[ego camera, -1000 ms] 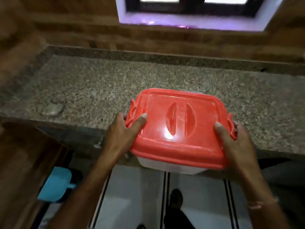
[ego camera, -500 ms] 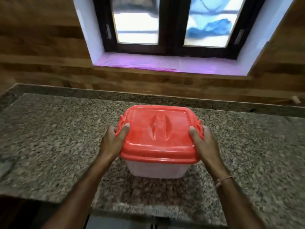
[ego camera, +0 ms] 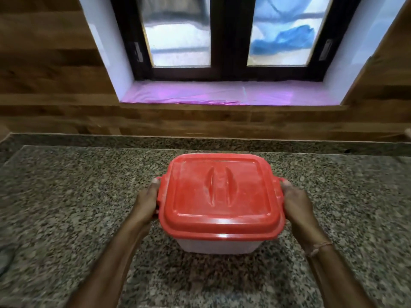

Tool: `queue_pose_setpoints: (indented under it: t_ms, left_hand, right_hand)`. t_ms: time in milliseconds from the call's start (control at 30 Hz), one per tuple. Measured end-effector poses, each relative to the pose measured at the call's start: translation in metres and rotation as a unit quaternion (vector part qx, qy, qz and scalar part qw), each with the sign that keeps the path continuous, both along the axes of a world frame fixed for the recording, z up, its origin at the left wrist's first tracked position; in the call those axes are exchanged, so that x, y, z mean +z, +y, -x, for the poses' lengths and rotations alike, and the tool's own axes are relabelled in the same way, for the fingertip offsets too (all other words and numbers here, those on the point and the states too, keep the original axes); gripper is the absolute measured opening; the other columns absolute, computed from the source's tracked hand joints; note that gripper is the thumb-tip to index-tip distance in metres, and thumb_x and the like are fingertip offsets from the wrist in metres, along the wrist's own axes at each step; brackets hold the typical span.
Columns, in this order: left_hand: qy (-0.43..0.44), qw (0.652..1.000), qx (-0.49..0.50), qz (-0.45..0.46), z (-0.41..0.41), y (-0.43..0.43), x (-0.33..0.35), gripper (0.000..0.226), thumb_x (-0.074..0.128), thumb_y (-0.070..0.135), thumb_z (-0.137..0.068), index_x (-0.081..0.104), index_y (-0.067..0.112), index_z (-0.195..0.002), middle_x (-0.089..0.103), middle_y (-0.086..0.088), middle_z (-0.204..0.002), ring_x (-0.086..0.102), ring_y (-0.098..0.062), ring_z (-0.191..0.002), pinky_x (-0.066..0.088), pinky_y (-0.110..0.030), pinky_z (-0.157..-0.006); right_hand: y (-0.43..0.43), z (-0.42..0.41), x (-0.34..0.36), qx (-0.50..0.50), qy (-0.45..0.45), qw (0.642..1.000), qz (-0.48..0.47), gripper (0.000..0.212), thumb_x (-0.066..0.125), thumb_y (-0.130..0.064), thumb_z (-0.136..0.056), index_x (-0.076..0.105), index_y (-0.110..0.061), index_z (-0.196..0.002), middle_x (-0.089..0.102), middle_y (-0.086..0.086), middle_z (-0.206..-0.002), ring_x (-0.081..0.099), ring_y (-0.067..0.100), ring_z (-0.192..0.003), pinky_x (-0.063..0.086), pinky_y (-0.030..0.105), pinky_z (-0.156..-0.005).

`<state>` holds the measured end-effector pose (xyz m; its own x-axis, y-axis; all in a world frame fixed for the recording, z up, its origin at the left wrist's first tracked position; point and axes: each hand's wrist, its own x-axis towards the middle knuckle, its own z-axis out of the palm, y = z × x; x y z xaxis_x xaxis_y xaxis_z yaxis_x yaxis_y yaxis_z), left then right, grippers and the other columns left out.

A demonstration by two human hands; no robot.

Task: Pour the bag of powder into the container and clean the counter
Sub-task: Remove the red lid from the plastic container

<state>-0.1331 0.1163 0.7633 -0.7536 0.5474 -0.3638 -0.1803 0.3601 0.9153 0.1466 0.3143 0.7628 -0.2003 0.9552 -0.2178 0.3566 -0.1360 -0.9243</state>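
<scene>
A translucent white container (ego camera: 219, 246) with a red lid (ego camera: 220, 194) on it sits on the speckled granite counter (ego camera: 66, 207), in the middle. My left hand (ego camera: 146, 202) grips the lid's left side at its red latch. On the opposite side my right hand (ego camera: 297, 203) holds the right latch. The lid has a faint dusty white film. No bag of powder is in view.
A raised granite lip (ego camera: 89, 140) runs along the back of the counter under a wood-panelled wall (ego camera: 44, 63). A dark-framed window (ego camera: 229, 36) with a pink-lit sill (ego camera: 226, 94) is behind. A grey object (ego camera: 5, 256) lies at the counter's left edge.
Both hands carried the container from over the counter's front edge onto the counter's middle. My thumbs have come off the top of the lid to its sides.
</scene>
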Motion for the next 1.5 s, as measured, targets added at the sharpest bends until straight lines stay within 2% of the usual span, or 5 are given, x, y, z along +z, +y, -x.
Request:
queue_pose_setpoints:
  t_ms: [200,267,467,967,1500]
  left_hand:
    - [-0.165,0.985,0.013,-0.046,0.005,-0.011,-0.025,0.042,0.058,0.037,-0.102,0.079,0.011,-0.078,0.074,-0.018,-0.087,0.072,-0.026,-0.071,0.063,-0.039,-0.07]
    - [-0.118,0.991,0.027,-0.058,0.002,-0.011,-0.022,0.04,0.056,0.041,-0.102,0.077,0.01,-0.086,0.076,-0.016,-0.087,0.074,-0.028,-0.076,0.063,-0.044,-0.076]
    - [0.011,0.994,-0.076,-0.084,-0.009,-0.01,0.0,0.089,0.049,0.089,-0.078,0.042,0.035,-0.149,0.068,-0.001,-0.131,0.072,-0.021,-0.109,0.062,-0.049,-0.087]
    - [0.011,0.988,-0.05,-0.143,-0.005,-0.015,0.018,0.089,0.074,0.061,-0.076,0.035,0.04,-0.154,0.059,0.003,-0.141,0.067,-0.017,-0.116,0.059,-0.048,-0.094]
    - [0.135,0.975,-0.086,-0.156,-0.067,0.065,0.087,0.082,0.069,0.051,-0.09,0.03,0.03,-0.159,0.047,0.0,-0.155,0.051,-0.011,-0.128,0.042,-0.036,-0.11]
  right_hand:
    - [-0.015,0.008,-0.012,-0.023,0.159,0.97,0.182,0.044,0.059,-0.009,-0.101,0.076,-0.004,-0.06,0.073,0.005,-0.056,0.07,0.019,-0.051,0.057,0.024,-0.043]
    - [-0.017,0.008,-0.013,-0.067,0.144,0.979,0.129,0.024,0.062,-0.019,-0.102,0.073,-0.005,-0.085,0.078,0.01,-0.072,0.071,0.021,-0.061,0.057,0.024,-0.046]
    - [-0.057,0.01,0.013,0.001,0.097,0.995,-0.006,0.051,0.04,-0.062,-0.104,0.073,-0.025,-0.116,0.082,0.005,-0.098,0.081,0.022,-0.088,0.066,0.038,-0.068]
    - [-0.085,0.033,0.032,-0.01,0.114,0.993,-0.018,0.057,0.058,-0.063,-0.095,0.052,-0.038,-0.146,0.071,-0.003,-0.13,0.075,0.018,-0.11,0.063,0.051,-0.091]
    - [-0.027,-0.041,0.085,-0.042,0.184,0.982,-0.024,0.065,0.078,-0.038,-0.089,0.051,-0.027,-0.148,0.071,0.006,-0.126,0.08,0.022,-0.095,0.065,0.034,-0.067]
